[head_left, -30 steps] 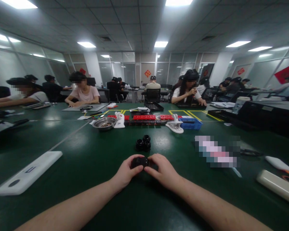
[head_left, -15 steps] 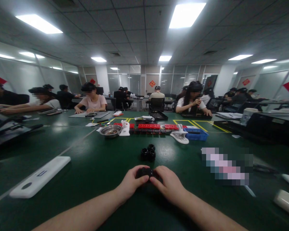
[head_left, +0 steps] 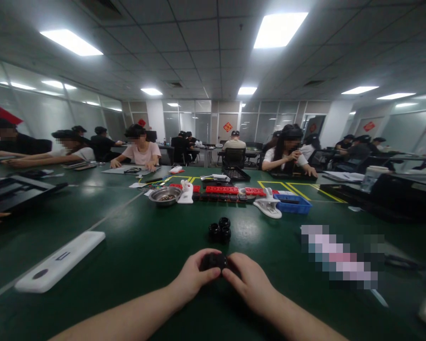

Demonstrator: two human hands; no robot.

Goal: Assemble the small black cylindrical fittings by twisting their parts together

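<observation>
Left hand [head_left: 198,272] pinching a small black part [head_left: 215,261]
Right hand [head_left: 252,278] at its right end (whether gripping, I cannot tell); three round black pieces [head_left: 220,231] cluster beyond.

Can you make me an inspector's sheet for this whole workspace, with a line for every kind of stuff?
Surface: green table, shiny where light hits it.
Things in use: one small black part, partly hidden; three black round parts grouped just beyond it.
Clutter: metal bowl with small pieces inside, red strips, blue bin.
Hands: left hand and right hand hold the black part between them.
Cables: thin coloured wires past the bowl; ends unclear.
Surroundings: seated people, lit ceiling lamps.
</observation>
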